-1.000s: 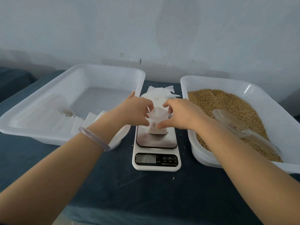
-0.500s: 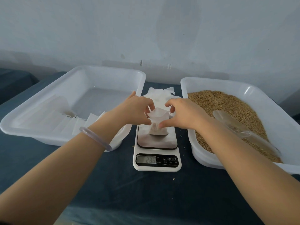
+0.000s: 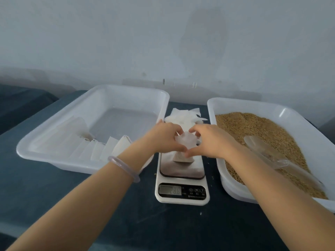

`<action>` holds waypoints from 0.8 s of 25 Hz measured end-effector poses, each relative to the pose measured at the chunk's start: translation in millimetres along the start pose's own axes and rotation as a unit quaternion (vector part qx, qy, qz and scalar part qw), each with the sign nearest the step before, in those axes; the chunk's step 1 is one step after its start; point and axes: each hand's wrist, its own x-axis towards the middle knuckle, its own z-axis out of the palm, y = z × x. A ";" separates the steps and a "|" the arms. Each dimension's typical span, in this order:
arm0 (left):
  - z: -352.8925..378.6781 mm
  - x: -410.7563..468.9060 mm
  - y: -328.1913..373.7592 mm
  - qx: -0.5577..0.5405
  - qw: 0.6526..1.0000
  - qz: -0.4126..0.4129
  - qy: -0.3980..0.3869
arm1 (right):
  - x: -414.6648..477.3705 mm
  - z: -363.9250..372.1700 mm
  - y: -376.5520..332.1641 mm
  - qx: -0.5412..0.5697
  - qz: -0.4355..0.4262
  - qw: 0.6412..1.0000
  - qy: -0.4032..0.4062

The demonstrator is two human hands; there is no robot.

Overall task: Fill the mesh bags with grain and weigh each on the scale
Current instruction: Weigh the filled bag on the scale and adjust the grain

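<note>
L tray [image 3: 54, 163]: flat white bags [image 3: 101, 151] along near wall. L hand [image 3: 164, 140] pinches top edge of mesh bag [image 3: 185, 142], thumb + forefinger; R hand [image 3: 213, 141] pinches opposite edge likewise. Bag stands upright on scale [image 3: 182, 192] platform, btwn trays. Display lit, digits blurry. Spare bags [image 3: 183, 115] behind scale. R tray [image 3: 244, 104]: grain [image 3: 253, 127], clear scoop [image 3: 262, 151] on top. Step, prob.: weighing/closing bag. Next: release fully for true reading, then shift bag to L tray.

One head-worn view looks forward and down, close over the scale [image 3: 181, 180].
</note>
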 end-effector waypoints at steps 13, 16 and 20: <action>-99.4 -42.3 -22.6 -0.261 0.954 -0.055 0.140 | 20.8 -38.9 -48.2 0.300 -0.122 0.935 0.145; -116.6 -66.5 -37.3 -0.244 0.946 -0.100 0.190 | 40.7 -42.0 -84.7 0.299 -0.160 0.934 0.109; -96.2 -84.8 -55.2 -0.154 0.950 -0.217 0.161 | 60.6 -21.8 -119.8 0.226 -0.160 0.960 0.026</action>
